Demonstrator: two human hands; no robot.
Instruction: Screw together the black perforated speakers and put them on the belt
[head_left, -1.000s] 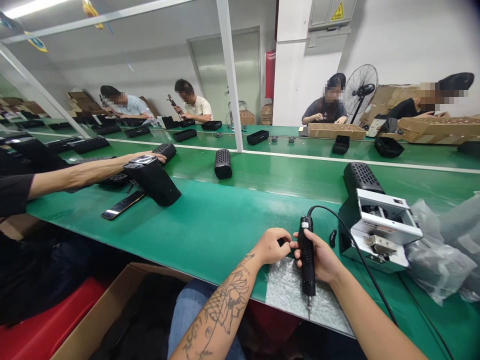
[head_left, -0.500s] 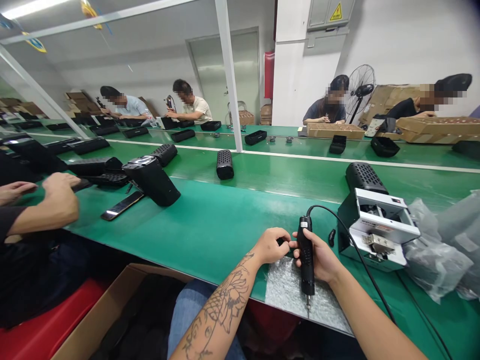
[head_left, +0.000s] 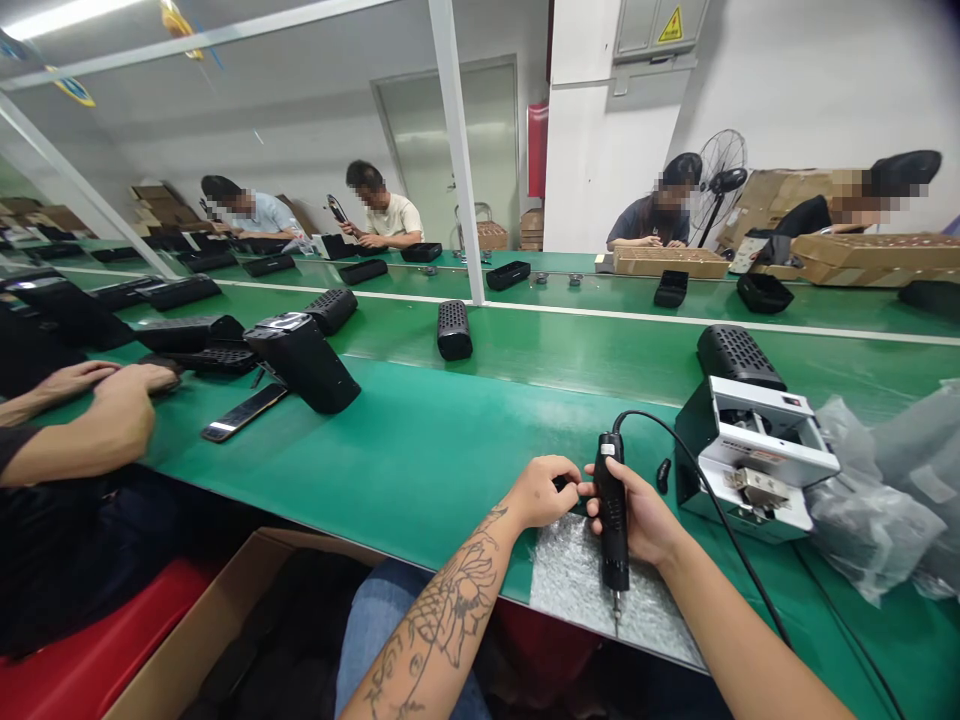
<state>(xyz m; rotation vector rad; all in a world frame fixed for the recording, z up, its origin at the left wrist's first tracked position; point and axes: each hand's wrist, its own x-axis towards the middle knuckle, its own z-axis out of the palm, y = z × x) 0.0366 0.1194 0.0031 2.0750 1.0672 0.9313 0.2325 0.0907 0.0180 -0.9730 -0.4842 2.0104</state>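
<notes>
In my right hand (head_left: 643, 510) is a black electric screwdriver (head_left: 613, 520), held upright with its bit pointing down towards the table edge. Its cord loops from the top over to the right. My left hand (head_left: 546, 488) rests just left of it, fingers curled, its fingertips meeting my right fingers. Anything between those left fingers is hidden. Beneath both hands lies a silvery translucent sheet (head_left: 562, 575) at the table's near edge. A small black part (head_left: 663, 476) sits right of the screwdriver, beside a white screw feeder (head_left: 765, 460).
Black perforated housings (head_left: 454, 330) ride the green belt. A black speaker-like unit (head_left: 304, 362) leans by a phone (head_left: 244, 412). Plastic bags (head_left: 874, 500) lie right. A co-worker's hands (head_left: 124, 400) work at left; several people sit across. An open carton (head_left: 202, 620) stands below the table.
My hands and the screwdriver stay still. Perforated housings on the near belt have shifted slightly right, black shells on the far belt slightly left. The left co-worker's hands have come together.
</notes>
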